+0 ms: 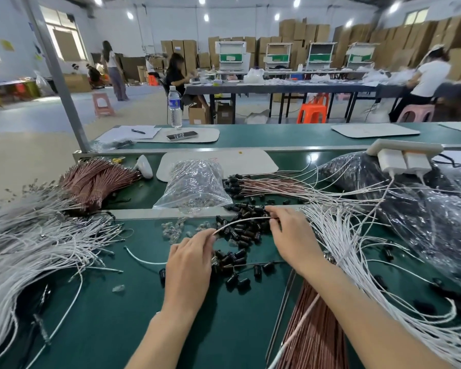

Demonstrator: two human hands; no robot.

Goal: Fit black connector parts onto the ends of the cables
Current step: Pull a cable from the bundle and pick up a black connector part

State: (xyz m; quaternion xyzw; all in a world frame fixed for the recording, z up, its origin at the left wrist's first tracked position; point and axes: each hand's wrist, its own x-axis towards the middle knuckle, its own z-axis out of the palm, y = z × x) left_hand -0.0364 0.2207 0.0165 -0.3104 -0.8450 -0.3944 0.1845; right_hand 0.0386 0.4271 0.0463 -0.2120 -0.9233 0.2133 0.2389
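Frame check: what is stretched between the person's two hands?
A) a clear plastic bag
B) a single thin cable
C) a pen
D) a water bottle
B: one thin cable runs from the left hand, whose fingers pinch its near end, to the right hand, which grips the far end, above the pile of black connector parts.

Copper cable bundle partly off-frame below

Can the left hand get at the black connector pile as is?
Probably yes: the pile lies right beside the left hand, nothing between, though its fingers pinch the cable end.
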